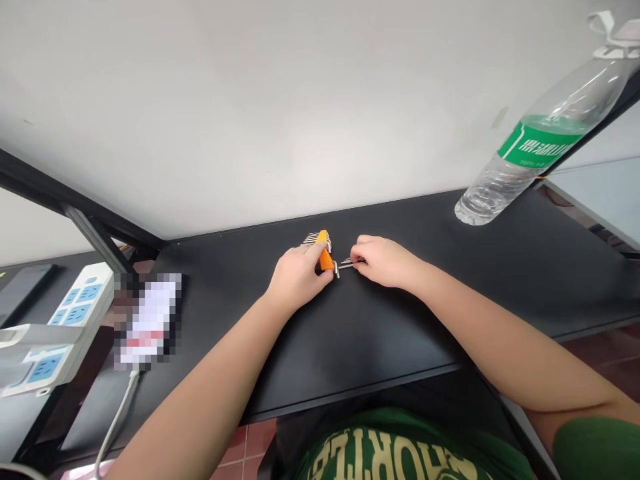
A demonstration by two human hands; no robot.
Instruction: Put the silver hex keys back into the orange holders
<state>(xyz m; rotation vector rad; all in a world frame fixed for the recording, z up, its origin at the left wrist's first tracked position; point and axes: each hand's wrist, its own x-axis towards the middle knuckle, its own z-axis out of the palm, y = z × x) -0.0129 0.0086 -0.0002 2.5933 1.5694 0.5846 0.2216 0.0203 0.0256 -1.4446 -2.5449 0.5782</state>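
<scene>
In the head view my left hand (301, 275) is closed around an orange hex key holder (324, 248) on the black table. Several silver hex keys stick out of the holder on its far left side, and their short bent ends show on its right. To the right, my right hand (376, 260) pinches thin silver hex keys (346, 265) close to the tabletop. Their free ends point left toward the holder. My fingers hide part of these keys, so how many I hold I cannot tell.
A large clear water bottle (537, 143) with a green label stands at the back right. At the left lie a blurred phone-like thing (153, 317) on a white cable (117, 417) and a white power strip (75, 320). A pale wall rises behind the black table (350, 333).
</scene>
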